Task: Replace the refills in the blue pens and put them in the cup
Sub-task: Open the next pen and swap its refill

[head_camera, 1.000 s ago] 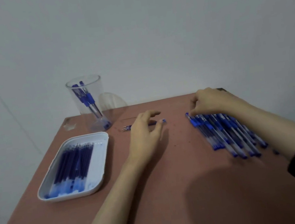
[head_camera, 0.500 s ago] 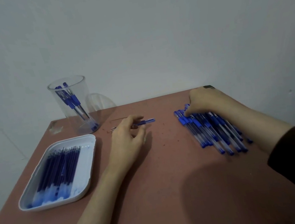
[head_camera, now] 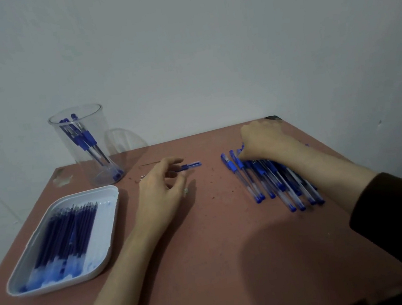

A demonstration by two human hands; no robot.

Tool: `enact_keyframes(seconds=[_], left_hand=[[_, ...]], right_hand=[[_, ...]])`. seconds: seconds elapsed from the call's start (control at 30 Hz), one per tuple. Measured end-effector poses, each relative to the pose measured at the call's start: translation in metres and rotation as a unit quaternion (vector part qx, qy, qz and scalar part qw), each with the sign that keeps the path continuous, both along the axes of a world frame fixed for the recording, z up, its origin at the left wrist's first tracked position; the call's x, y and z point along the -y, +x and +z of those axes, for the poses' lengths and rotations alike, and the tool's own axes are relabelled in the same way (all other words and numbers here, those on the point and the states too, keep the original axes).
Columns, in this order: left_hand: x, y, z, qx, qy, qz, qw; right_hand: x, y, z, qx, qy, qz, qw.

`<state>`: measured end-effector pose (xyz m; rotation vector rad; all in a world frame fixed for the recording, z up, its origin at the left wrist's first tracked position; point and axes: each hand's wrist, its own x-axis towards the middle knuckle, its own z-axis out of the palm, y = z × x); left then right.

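Left grip (head_camera: 160,191) half-curled, index and thumb pinching one blue pen (head_camera: 191,165) low over the counter (head_camera: 221,252), cap end poking right. Right grip (head_camera: 263,141) curled down onto the cap ends of the pen pile (head_camera: 271,181); pinching or just touching, cannot tell. Clear cup (head_camera: 98,130) back left holds more pens (head_camera: 84,140). Refills (head_camera: 62,236) lie in white tray (head_camera: 108,191).

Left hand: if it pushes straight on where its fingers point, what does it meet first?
The lone pen, lying crosswise right at the fingertips of the left hand; they may already touch it, since depth there is unclear.
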<state>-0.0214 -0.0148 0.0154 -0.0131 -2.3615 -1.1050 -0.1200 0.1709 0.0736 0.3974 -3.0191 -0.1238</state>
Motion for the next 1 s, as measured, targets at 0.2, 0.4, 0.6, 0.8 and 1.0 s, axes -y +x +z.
enact_keyframes(seconds=[0.2,0.4,0.6,0.8,1.0], left_hand=[[0.000,0.001,0.002,-0.001,0.012,-0.006,1.000],[0.005,-0.002,0.002,-0.001,0.058,0.005,0.998],[0.024,-0.007,0.002,-0.021,0.196,0.035,0.980],[0.032,-0.003,0.006,-0.036,0.265,0.040,0.963],[0.029,0.002,0.011,-0.009,0.327,0.006,0.945]], right_hand=[[-0.003,-0.001,0.006,0.018,-0.141,-0.008,0.990],[0.008,0.004,0.025,0.043,-0.343,0.063,0.936],[0.051,0.028,0.021,0.083,-0.361,0.193,0.908],[0.077,0.049,-0.020,0.013,-0.335,0.280,0.900],[0.072,0.044,-0.043,-0.043,-0.301,0.290,0.907]])
